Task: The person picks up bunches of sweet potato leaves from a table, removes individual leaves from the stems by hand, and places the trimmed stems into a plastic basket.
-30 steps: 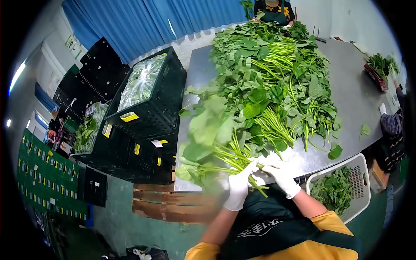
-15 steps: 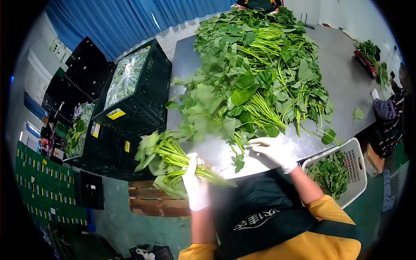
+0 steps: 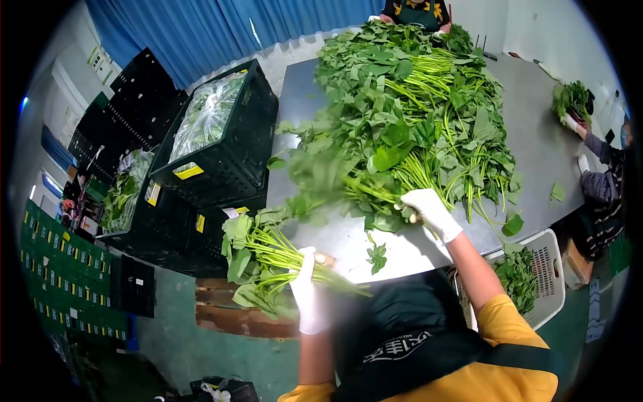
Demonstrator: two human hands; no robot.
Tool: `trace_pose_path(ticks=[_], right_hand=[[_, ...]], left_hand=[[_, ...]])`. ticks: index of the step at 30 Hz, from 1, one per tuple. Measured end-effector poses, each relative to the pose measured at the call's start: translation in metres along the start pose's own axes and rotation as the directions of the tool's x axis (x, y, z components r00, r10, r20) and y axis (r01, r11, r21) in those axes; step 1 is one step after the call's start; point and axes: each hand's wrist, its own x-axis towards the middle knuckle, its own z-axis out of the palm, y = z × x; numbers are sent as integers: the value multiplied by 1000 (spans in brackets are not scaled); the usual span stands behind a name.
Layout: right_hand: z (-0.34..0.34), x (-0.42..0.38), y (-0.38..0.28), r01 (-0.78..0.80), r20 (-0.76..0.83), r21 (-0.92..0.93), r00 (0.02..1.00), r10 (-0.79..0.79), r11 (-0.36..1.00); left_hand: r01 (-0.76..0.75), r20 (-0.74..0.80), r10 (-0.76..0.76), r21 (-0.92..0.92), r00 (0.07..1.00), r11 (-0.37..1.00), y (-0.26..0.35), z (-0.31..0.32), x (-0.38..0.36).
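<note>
My left hand (image 3: 309, 291), in a white glove, is closed around the stems of a bunch of leafy greens (image 3: 264, 258). The bunch is held off the table's near left edge, its leaves pointing left and the cut stem ends right. At the front of a large heap of the same leafy greens (image 3: 408, 100), my gloved right hand (image 3: 432, 213) is closed on stems (image 3: 378, 193), with their leaves blurred to the left. The heap lies on a metal table (image 3: 532, 147). A loose sprig (image 3: 377, 257) rests near the table's front edge.
Dark crates (image 3: 221, 157) stand at the left, the top one holding bagged greens (image 3: 211, 114). A white basket (image 3: 549, 288) with greens is at the lower right. One person (image 3: 418, 13) is across the table; at the right another person's sleeve (image 3: 598, 147) reaches toward greens (image 3: 573, 99).
My right hand has gone from near the table surface to gripping stems at the heap's front. The left hand still holds its bunch. At the right, a person's hand has reached the greens there.
</note>
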Motion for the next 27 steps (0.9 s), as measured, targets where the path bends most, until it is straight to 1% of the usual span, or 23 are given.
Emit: trace_pose_path(ticks=[1, 2, 3, 4, 5, 7, 8, 9, 10, 11, 13, 14, 15, 17, 18, 19, 21, 22, 23, 26, 27], right_hand=[[-3, -4, -10, -180, -36, 322, 979, 202, 929], [-7, -7, -5, -163, -24, 435, 981, 193, 885], [-10, -12, 0, -141, -16, 540, 984, 177, 830], [-9, -18, 3, -151, -23, 571, 980, 200, 807], [-9, -26, 1, -187, 2, 491, 977, 214, 851], [-7, -37, 3, -174, 30, 463, 983, 181, 869], [-5, -42, 0, -180, 25, 459, 981, 190, 870], [-3, -46, 2, -100, 23, 469, 995, 101, 878], [-1, -49, 6, -122, 10, 476, 991, 133, 871], [1, -52, 11, -146, 0, 484, 986, 167, 863], [5, -59, 14, -95, 5, 446, 995, 104, 890], [10, -60, 18, -135, -11, 497, 987, 161, 857], [14, -62, 13, -135, -6, 501, 987, 159, 855], [20, -71, -2, -155, -47, 429, 980, 194, 890], [20, -73, -1, -159, -44, 433, 979, 197, 887], [19, -75, 2, -139, -20, 322, 988, 153, 937], [17, -81, 3, -86, 40, 93, 996, 82, 992], [17, -86, 3, -86, 4, 65, 996, 86, 994], [15, -85, 4, 3, 22, 35, 1000, -4, 999], [15, -84, 4, -35, 49, 32, 998, 33, 999], [16, -81, 15, 208, 45, -223, 978, -203, 952]], left_hand=[[42, -36, -42, 2, 998, 999, -3, 1, 1], [84, -67, -84, 2, 994, 996, -6, 2, 2], [84, -50, -84, -8, 995, 996, -11, 2, 4], [81, -31, -82, -13, 996, 997, -19, 0, 7], [79, -9, -79, -17, 997, 997, -26, -1, 10], [86, 24, -85, -4, 996, 996, -33, 5, 14], [87, 33, -87, 12, 996, 996, -35, 10, 14], [86, 37, -87, 31, 996, 996, -36, 13, 13], [65, 76, -66, 9, 995, 998, -39, 17, 13], [58, 73, -59, 13, 996, 998, -41, 21, 12], [53, 192, -66, 73, 979, 996, -41, 33, 9], [142, 232, -131, -30, 964, 989, -49, 34, 14], [137, 227, -127, -27, 965, 990, -55, 37, 17], [279, 256, -235, -151, 938, 948, -63, 45, 19], [109, 258, -130, 93, 957, 990, -53, 57, 15], [185, 236, -174, -27, 956, 982, -40, 69, 7], [155, 269, -142, -29, 953, 987, -53, 69, 12], [177, 263, -167, -13, 950, 984, -61, 66, 11], [188, 272, -172, -34, 947, 982, -63, 64, 14], [222, 306, -192, -67, 932, 973, -61, 70, 6], [243, 328, -204, -83, 922, 967, -60, 72, 1]])
